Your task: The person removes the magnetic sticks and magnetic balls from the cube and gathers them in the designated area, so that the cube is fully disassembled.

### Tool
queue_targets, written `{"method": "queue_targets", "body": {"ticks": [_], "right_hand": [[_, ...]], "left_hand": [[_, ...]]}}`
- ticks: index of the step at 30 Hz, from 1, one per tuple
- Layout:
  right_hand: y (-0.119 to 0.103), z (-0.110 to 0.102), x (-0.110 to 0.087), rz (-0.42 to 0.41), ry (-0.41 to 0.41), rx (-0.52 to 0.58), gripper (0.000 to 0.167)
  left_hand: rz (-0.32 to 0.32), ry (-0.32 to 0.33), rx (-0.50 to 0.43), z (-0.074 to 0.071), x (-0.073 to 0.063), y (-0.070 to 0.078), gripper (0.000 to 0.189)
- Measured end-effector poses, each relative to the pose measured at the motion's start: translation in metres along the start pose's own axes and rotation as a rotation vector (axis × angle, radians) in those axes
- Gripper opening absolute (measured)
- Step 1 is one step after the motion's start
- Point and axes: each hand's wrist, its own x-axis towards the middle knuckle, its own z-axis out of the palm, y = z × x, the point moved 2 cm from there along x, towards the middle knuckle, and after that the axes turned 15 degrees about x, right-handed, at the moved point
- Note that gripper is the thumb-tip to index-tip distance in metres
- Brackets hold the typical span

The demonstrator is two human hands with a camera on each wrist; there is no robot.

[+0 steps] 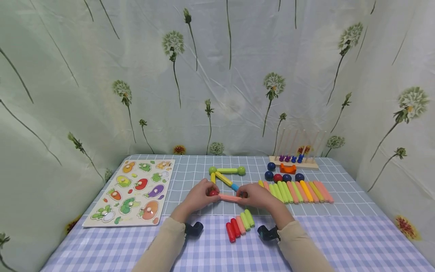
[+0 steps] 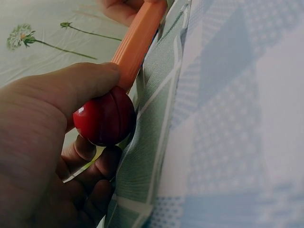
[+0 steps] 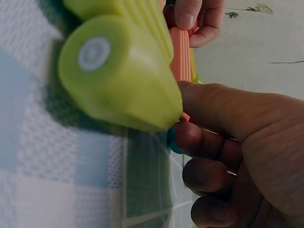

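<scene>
My left hand point(image 1: 199, 195) grips a red ball point(image 2: 105, 118), thumb on top and fingers curled behind it. A salmon-pink ribbed stick point(image 1: 229, 197) meets this ball at its left end. The stick's other end is pinched between thumb and index finger of my right hand point(image 1: 257, 195). Just behind the hands lie yellow sticks point(image 1: 223, 178), a blue stick piece point(image 1: 235, 187) and a light green stick point(image 1: 227, 170) between two green balls point(image 1: 241, 170). The right hand partly hides what lies at the blue piece's lower end.
Several short red, pink and green sticks point(image 1: 232, 232) lie in front of the hands. To the right are a row of coloured sticks point(image 1: 295, 192), dark blue balls point(image 1: 269, 175), an orange piece point(image 1: 287, 169) and a bead rack point(image 1: 306, 165). A vegetable puzzle board point(image 1: 130, 189) lies left.
</scene>
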Motion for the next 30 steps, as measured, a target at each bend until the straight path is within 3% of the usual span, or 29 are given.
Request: {"method": "queue_targets", "body": {"ticks": [4,10,21,26,30], "right_hand": [[-0.004,-0.002,-0.002,-0.01,0.031,-0.022,0.012],[-0.01,-0.006,-0.006,-0.026,0.055,0.058,0.016],[-0.011,-0.002,-0.006,-0.172,-0.081,0.08,0.028],[-0.01,0.0,-0.007,-0.153,-0.109,0.089,0.027],[-0.009,-0.003,-0.007,-0.114,-0.06,0.1,0.024]], "left_hand": [[0.006,0.005,0.001,0.0,0.0,0.0,0.017],[0.015,0.011,0.005,0.001,0.0,0.0,0.017],[0.024,0.002,-0.007,-0.002,-0.001,0.001,0.016],[0.022,-0.001,-0.011,-0.003,-0.001,0.0,0.015],[0.033,0.006,-0.007,-0.002,-0.001,0.0,0.015]]}}
